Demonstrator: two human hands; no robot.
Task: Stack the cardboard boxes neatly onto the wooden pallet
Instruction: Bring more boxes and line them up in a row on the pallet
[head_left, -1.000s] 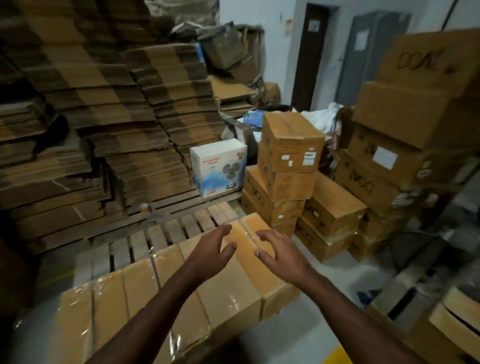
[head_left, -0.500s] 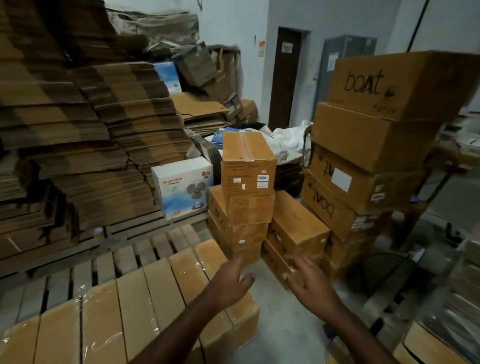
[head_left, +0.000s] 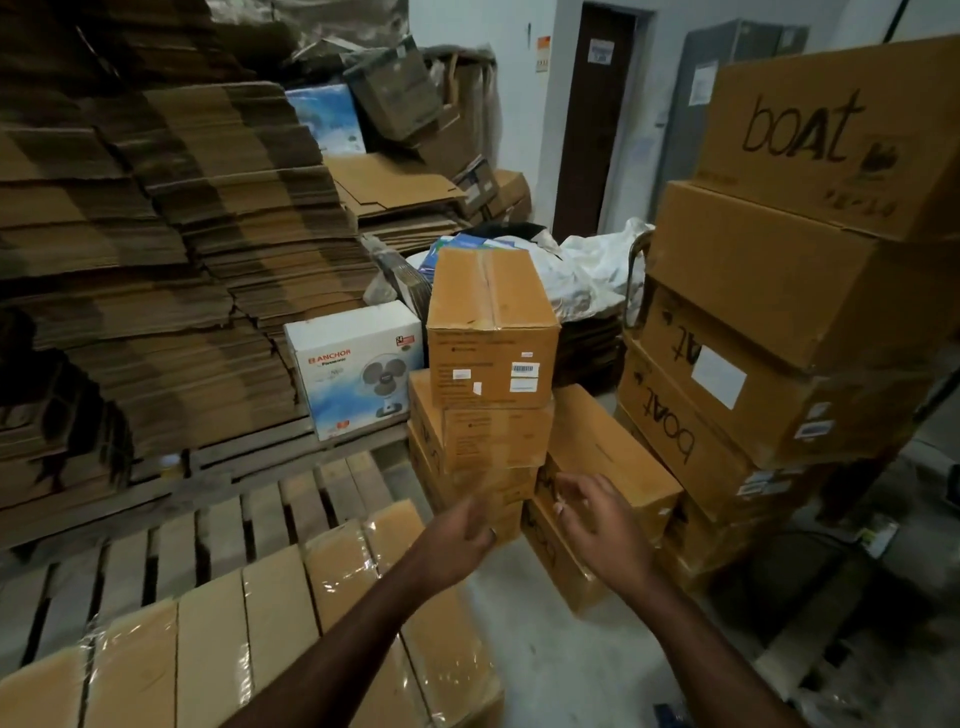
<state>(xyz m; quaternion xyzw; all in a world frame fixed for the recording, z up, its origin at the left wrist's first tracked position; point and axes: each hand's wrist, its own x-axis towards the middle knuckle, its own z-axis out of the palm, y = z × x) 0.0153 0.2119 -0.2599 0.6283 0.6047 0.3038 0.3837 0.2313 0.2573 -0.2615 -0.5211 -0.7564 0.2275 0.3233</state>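
The cardboard boxes (head_left: 491, 332) in the stack are plain tan with small white labels, and the wrapped row (head_left: 291, 618) on the grey-brown wooden pallet (head_left: 208, 535) is paler yellow-tan under glossy clear film. Beside them a fan box (head_left: 353, 364) is white and pale blue with red lettering, while the large cartons (head_left: 810, 291) carry black handwritten "boat".

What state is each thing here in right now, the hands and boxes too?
Left hand: open, holding nothing.
Right hand: open, holding nothing.
Top box: taped shut, on the small stack.
Wrapped boxes: in a row on the pallet.
Wooden pallet: partly bare.
Fan box: closed, upright.
Door: closed.
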